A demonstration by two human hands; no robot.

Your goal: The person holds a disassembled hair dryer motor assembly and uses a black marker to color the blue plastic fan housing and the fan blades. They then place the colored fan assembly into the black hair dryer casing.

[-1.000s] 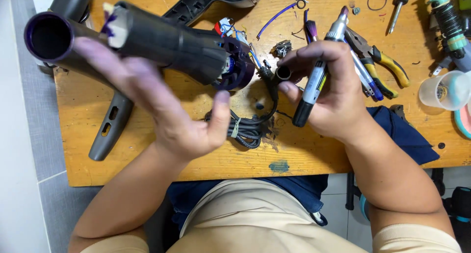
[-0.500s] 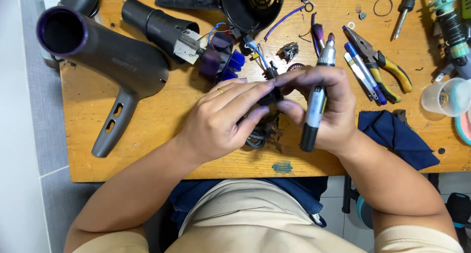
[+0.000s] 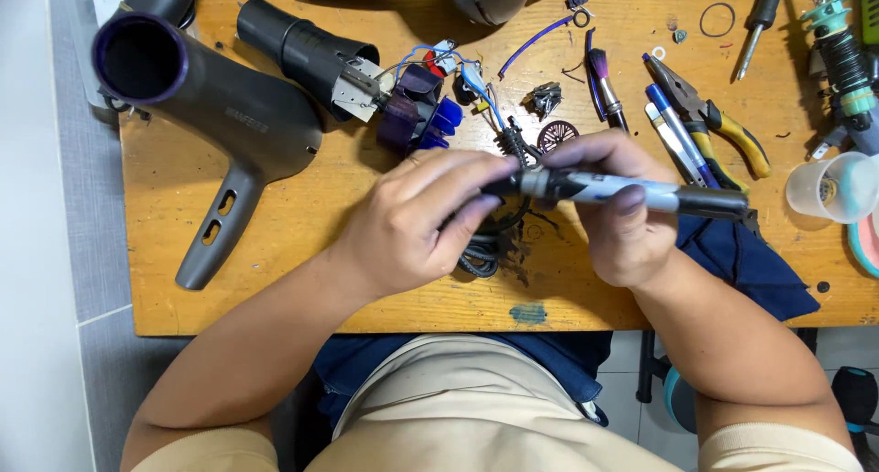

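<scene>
both hands, left hand (image 3: 412,225) and right hand (image 3: 623,220), grip a marker (image 3: 632,191) level.

A scuffed, stained wooden worktop (image 3: 275,280) fills the view, its near edge chipped with a blue-green paint mark. Grey floor tiles (image 3: 92,344) run along its left edge, evenly lit, without strong shadows.

a pale blue-and-white printed label (image 3: 623,190) is wrapping the marker's barrel, lying level between both hands; no packages, signs or screens are showing.
</scene>
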